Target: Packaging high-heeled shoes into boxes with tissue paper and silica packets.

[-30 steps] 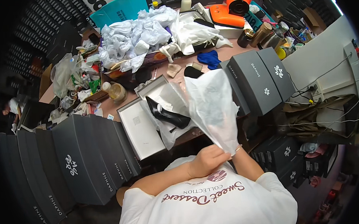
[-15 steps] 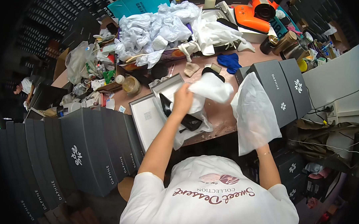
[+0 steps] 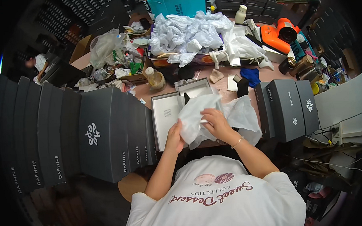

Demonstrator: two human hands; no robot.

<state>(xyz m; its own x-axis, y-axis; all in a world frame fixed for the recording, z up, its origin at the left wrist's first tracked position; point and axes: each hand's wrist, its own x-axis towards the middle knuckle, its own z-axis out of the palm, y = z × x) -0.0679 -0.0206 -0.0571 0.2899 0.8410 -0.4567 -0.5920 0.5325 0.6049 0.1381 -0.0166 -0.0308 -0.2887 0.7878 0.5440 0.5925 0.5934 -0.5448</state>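
A thin white sheet (image 3: pixel 198 112), soft like tissue or light cloth, is spread over an open grey shoebox (image 3: pixel 159 132) with a white inside. My left hand (image 3: pixel 175 137) is closed on the sheet's left edge, thumb on top. From the right, my right hand (image 3: pixel 218 123) bends its fingers onto the same sheet and grips it. Only a sliver of a black shoe (image 3: pixel 187 97) shows above the sheet; the rest is hidden. A second white sheet (image 3: pixel 245 116) lies on the table beyond my right hand.
Dark shoeboxes stand in a row at left (image 3: pixel 101 132) and in a smaller group at right (image 3: pixel 288 108). Behind are a heap of crumpled white paper (image 3: pixel 189 36), a bottle (image 3: pixel 155 79), a blue cloth (image 3: pixel 250 77) and an orange appliance (image 3: pixel 276 38). Another person (image 3: pixel 39 64) is far left.
The right-hand sheet has been let go and lies on the table. My right hand has come left to the other sheet, which now covers the black shoes. My left hand has moved nearer.
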